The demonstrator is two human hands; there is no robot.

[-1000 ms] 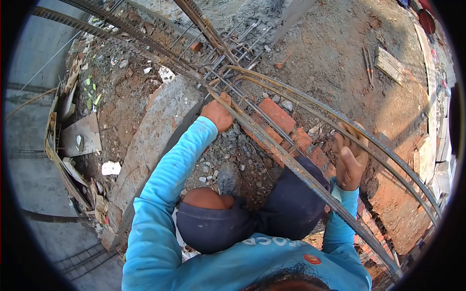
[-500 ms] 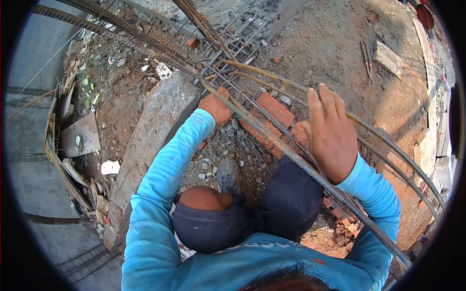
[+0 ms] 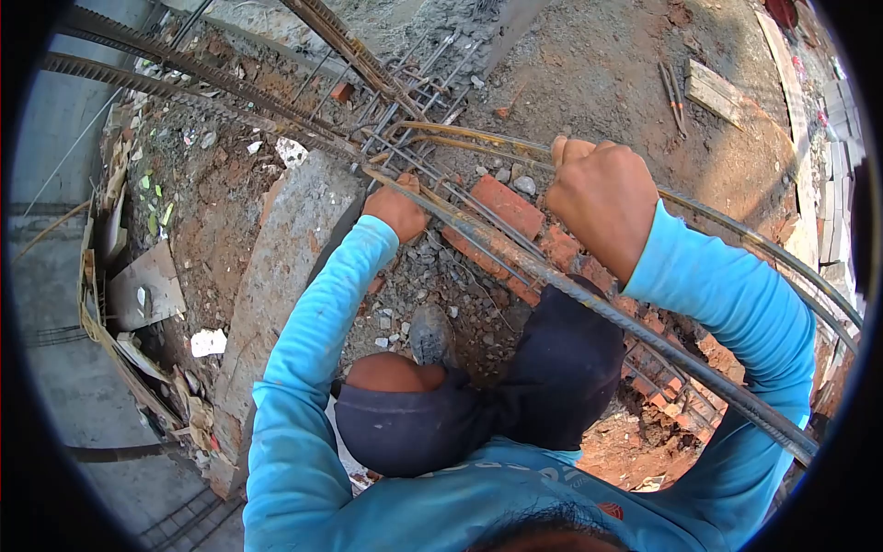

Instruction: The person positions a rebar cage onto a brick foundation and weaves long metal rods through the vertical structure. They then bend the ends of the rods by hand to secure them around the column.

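My left hand (image 3: 397, 210) is closed at the near end of a long steel rebar (image 3: 589, 296), its fingers curled around the bar. From there the rebar runs diagonally over my knee toward my right side. My right hand (image 3: 602, 198) makes a fist on a second, curved rebar (image 3: 727, 225), with its fingertips hidden beneath the palm. Another bent bar lies close alongside that one. Ahead of my left hand, crossed thin rods form a reinforcement cage (image 3: 414, 101), where the bars' far ends meet.
Red bricks (image 3: 508, 206) lie under the bars, between my hands. A concrete edge (image 3: 299, 221) runs along my left. Thick ribbed bars (image 3: 156, 57) slant in from upper left. Long-handled pincers (image 3: 672, 99) and a wooden board (image 3: 714, 94) rest on the dirt at upper right.
My right hand was open with fingers stretched over the curved rebar; now it has closed on it. My left hand keeps its hold. The view has shifted slightly.
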